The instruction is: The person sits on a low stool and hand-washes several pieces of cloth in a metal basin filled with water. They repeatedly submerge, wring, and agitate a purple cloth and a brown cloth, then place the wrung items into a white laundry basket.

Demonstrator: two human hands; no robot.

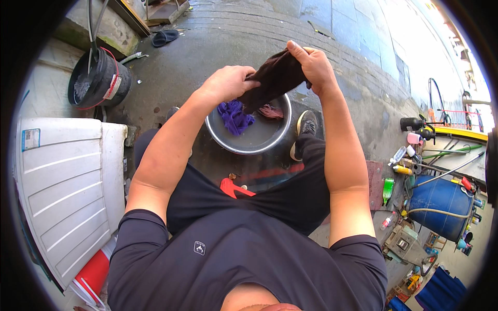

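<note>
My left hand (229, 82) and my right hand (313, 67) hold a dark brown cloth (274, 79) stretched between them. The cloth hangs above a round metal basin (252, 150) on the ground between my feet. Cloudy water stands in the basin. A purple cloth (235, 117) lies in its left part, and a reddish-brown cloth (271, 111) lies at its right side. My left fingers grip the cloth's lower left end, while my right thumb presses on its upper right end. Part of the basin's far rim is hidden behind the cloth and my left hand.
A black bucket (123, 83) with a hose in it stands at the left. Nearer on that side is a white ribbed panel or appliance (66, 182). At right are a blue barrel (437, 204), a green bottle (388, 190) and several other bottles. The concrete ground (233, 42) looks wet.
</note>
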